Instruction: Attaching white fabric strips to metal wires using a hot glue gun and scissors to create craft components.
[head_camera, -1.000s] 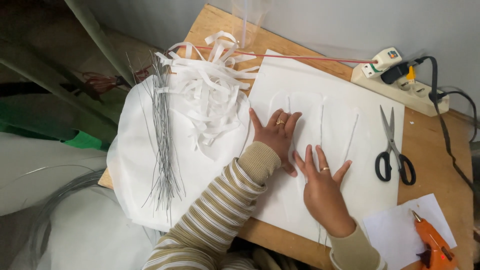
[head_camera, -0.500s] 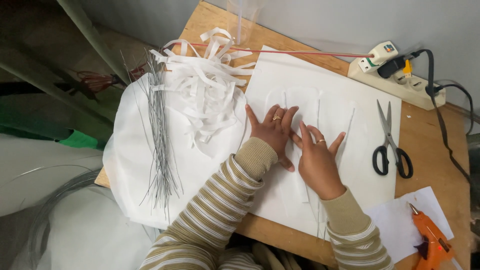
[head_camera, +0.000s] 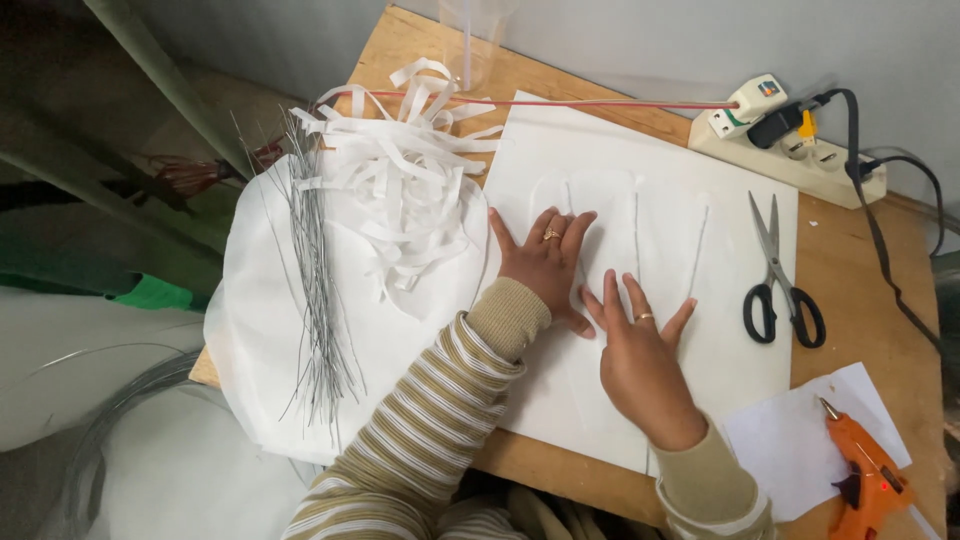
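My left hand (head_camera: 546, 262) lies flat, fingers spread, on a large white sheet (head_camera: 650, 190) that covers the wooden table (head_camera: 870, 270). Just to its right, my right hand (head_camera: 640, 355) also presses flat on the sheet, fingers apart. Thin wires (head_camera: 636, 235) lie in lines on the sheet under white strips, beyond my fingertips. Neither hand holds anything.
A heap of white paper strips (head_camera: 400, 170) and a bundle of thin wires (head_camera: 315, 270) rest on white cloth (head_camera: 260, 340) at left. Black-handled scissors (head_camera: 778, 275) lie right of the sheet. An orange glue gun (head_camera: 865, 480) sits on paper at bottom right; a power strip (head_camera: 790, 145) lies behind.
My right hand slid left and up, closer to my left hand, and both keep pressing flat on the sheet. The view shifted slightly.
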